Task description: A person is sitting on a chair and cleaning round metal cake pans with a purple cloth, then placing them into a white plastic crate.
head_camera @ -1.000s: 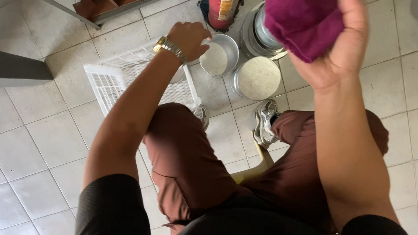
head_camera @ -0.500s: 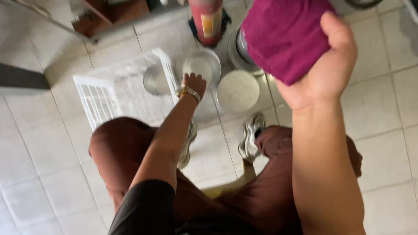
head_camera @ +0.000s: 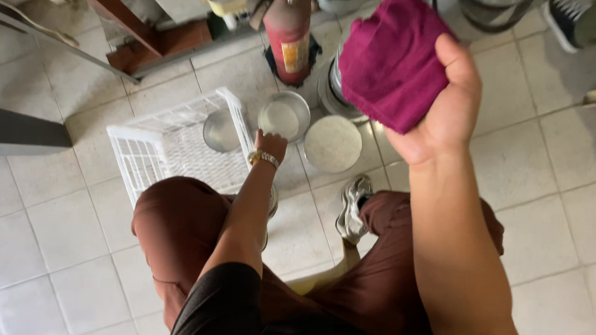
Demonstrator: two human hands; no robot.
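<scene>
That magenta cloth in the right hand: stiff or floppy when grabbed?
Probably floppy: the magenta cloth bunches into soft folds in the right hand. Likely light, since it is held aloft by the fingers alone. Unlikely to slip; it looks napped.

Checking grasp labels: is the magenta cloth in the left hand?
No, the right hand grips the magenta cloth; the left hand reaches a metal bowl.

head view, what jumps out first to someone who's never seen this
The magenta cloth bunched in the raised right hand at upper right dominates the view. Below it, the left hand reaches down to a round metal bowl on the tiled floor, beside a white plastic basket. A red fire extinguisher stands just behind the bowl.
</scene>
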